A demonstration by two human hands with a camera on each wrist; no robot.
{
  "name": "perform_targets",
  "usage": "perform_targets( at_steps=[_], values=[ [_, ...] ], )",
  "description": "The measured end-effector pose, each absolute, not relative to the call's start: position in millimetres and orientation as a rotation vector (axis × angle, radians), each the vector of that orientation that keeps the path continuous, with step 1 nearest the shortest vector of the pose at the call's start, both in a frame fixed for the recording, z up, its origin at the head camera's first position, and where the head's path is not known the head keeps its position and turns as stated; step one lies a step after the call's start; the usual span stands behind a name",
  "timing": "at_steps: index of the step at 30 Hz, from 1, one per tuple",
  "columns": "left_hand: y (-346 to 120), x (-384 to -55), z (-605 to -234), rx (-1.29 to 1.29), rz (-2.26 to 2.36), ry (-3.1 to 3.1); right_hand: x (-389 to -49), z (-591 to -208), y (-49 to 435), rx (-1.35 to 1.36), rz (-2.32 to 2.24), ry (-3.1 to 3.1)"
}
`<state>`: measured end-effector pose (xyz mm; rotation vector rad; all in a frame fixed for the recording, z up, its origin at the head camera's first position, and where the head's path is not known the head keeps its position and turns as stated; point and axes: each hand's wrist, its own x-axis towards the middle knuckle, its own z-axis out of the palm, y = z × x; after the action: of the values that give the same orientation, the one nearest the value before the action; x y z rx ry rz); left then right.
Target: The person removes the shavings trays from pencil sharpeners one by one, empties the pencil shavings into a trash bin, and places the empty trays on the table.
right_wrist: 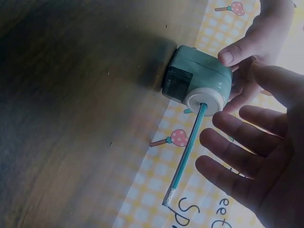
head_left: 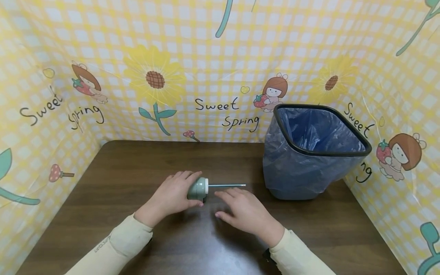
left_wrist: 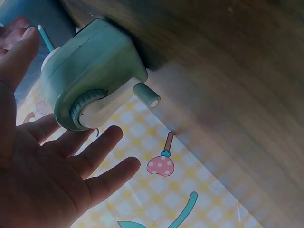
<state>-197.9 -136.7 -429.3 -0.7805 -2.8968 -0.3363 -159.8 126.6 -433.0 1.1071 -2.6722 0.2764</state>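
While our left hand is around the green sharpener, a blue pencil sticks out to the right.

We see the sharpener on the brown table, left of the bin, with the pencil's left end inside its white nose. Our left fingers are spread apart, and we can't tell how hard they touch it. Our right hand has its fingers apart too, on the near side of the pencil. Below the nose is a dark box; we can't tell what is in it. Far right stands the bin, with a see-through bag inside.
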Motion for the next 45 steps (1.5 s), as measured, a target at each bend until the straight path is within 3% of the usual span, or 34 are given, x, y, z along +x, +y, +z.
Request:
perform_targets(
  at_steps=[45],
  values=[
    [-131, -218, -437, -0.739, -0.569, -3.041, -160, -437, 126, 1.129, 0.255, -2.607]
  ],
)
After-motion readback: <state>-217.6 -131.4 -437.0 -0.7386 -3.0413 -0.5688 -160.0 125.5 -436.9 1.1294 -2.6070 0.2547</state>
